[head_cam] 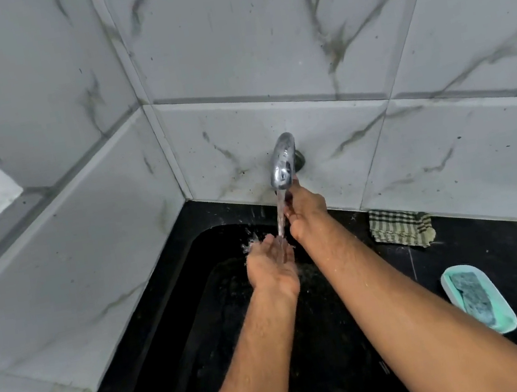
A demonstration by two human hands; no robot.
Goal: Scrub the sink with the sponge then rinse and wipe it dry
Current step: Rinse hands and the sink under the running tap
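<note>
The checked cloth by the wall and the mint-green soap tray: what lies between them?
Only bare black counter shows in the head view between the checked cloth and the mint-green tray holding the grey-green sponge.

The tap (283,161) projects from the wall above the sink (174,312); cloth (401,227) and sponge (473,298), in its tray (502,302), lie right.

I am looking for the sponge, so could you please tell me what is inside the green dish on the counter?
The green dish holds one grey-green sponge, lying flat along it. Whatever lies beneath the sponge is covered and cannot be seen.
</note>
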